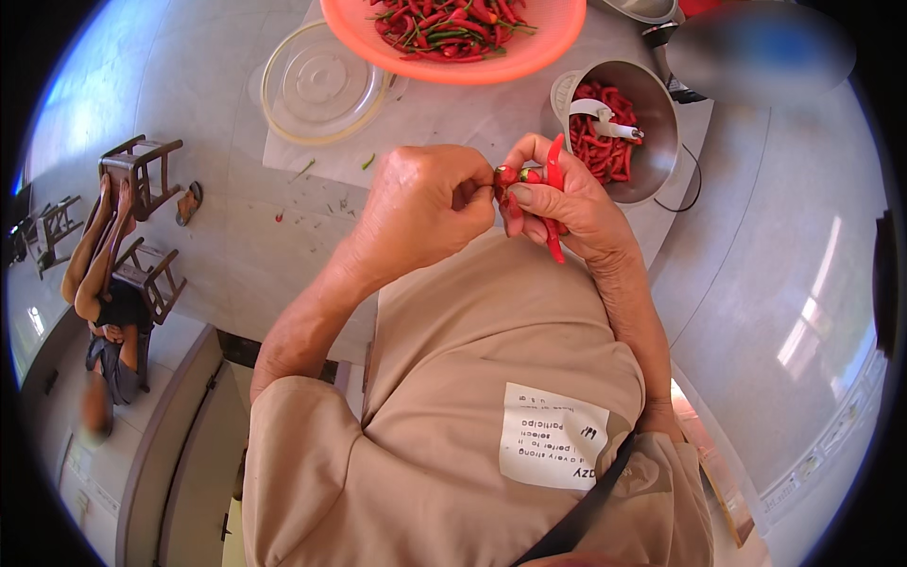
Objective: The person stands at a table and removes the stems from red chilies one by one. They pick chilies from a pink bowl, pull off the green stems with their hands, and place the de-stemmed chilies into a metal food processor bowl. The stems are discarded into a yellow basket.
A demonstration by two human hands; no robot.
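My right hand holds several red chillies between thumb and fingers, one long one standing across the fingers. Two cut-looking stem ends point towards my left hand. The left thumb and index finger pinch together at the stem end of one chilli; the stem itself is hidden by the fingertips. Just beyond the right hand is a metal bowl with a pale handle, holding red chillies around a white-hubbed chopper blade. Farther ahead, an orange plastic colander holds red chillies with green stems.
A clear round lid lies on the pale sheet left of the colander. Green stem bits are scattered on the floor. At left, a seated person has feet on a wooden stool. A cable curves beside the bowl.
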